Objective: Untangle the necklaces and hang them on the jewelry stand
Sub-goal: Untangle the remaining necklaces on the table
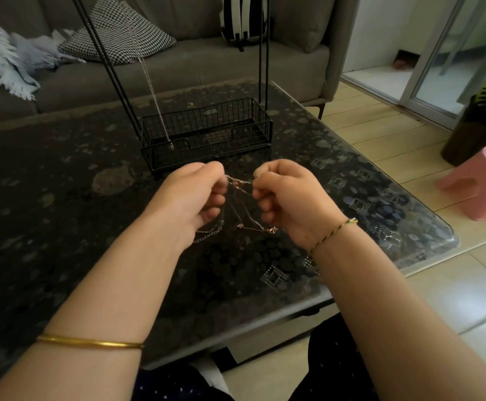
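Your left hand point(195, 195) and right hand point(288, 201) each pinch the tangled necklaces point(240, 204), strung between them above the dark pebble-patterned glass tabletop point(62, 198), with loose ends dangling below. Just beyond your hands stands the black wire jewelry stand point(207, 134), one silver chain point(149, 76) hanging on it. Farther off is a grey sofa point(207, 65). A pink stool point(485, 183) sits on the floor right of your right hand.

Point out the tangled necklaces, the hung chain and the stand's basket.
tangled necklaces point(237, 183), head view, knotted top part
hung chain point(151, 88), head view, middle of its length
stand's basket point(207, 117), head view, back wire wall
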`<act>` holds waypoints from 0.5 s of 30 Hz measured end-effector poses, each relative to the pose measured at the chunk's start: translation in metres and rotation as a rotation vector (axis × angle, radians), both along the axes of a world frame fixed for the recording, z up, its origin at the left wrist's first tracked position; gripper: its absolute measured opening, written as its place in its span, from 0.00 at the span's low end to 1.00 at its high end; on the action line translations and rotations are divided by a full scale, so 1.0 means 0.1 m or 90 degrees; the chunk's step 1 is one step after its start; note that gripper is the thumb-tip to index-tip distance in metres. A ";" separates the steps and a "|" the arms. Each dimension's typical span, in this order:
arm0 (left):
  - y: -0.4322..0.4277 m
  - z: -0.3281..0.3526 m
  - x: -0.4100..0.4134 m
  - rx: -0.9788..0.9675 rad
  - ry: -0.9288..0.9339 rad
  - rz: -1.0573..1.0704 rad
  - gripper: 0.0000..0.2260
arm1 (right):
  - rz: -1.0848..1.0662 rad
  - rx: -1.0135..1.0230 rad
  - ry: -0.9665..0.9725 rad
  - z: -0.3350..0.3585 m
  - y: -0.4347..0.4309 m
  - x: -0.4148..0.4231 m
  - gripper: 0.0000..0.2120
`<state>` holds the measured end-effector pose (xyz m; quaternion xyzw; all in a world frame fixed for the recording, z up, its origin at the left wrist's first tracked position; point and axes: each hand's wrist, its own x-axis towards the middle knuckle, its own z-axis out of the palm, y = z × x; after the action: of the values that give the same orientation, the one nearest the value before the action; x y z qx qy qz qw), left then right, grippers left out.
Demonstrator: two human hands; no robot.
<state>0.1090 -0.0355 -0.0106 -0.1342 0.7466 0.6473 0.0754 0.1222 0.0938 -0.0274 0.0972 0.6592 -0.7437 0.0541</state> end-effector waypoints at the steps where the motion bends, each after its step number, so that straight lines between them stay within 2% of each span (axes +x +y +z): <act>1: 0.00 0.01 0.00 0.063 -0.025 0.013 0.08 | 0.017 -0.033 -0.022 0.00 0.00 0.00 0.06; 4: 0.04 0.03 0.02 0.158 -0.062 0.028 0.07 | 0.045 -0.027 -0.060 0.00 -0.02 0.01 0.05; 8: 0.09 0.01 0.01 0.093 -0.024 0.030 0.08 | 0.024 0.030 -0.052 -0.02 -0.07 0.01 0.06; 15: 0.10 -0.04 -0.01 0.014 0.019 0.018 0.11 | -0.059 -0.056 -0.017 -0.04 -0.07 -0.03 0.05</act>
<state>0.1081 -0.0254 -0.0147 -0.1345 0.7383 0.6585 0.0565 0.1190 0.0872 -0.0317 0.1349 0.6202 -0.7721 0.0329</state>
